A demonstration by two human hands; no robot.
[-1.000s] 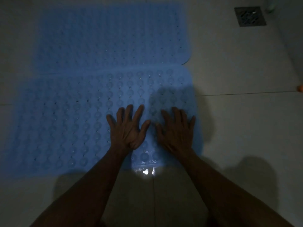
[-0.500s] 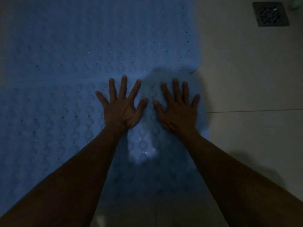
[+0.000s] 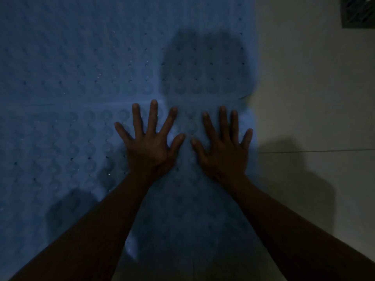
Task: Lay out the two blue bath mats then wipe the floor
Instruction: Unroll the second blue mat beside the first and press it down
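Blue near mat (image 3: 60, 159) lies flat on the tiled floor (image 3: 314, 98), its far edge meeting the far mat (image 3: 81, 47). Left hand (image 3: 150, 147) and right hand (image 3: 223, 153) press it, fingers spread. Floor drain (image 3: 359, 12) sits far right.

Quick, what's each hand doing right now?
Left hand: open, fingers spread, flat on the near blue mat.
Right hand: open, flat on the same mat.

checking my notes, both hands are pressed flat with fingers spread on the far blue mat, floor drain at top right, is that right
Not quite. In the head view the left hand and right hand press flat, fingers spread, on the near blue mat, just short of the far blue mat. The floor drain is top right.
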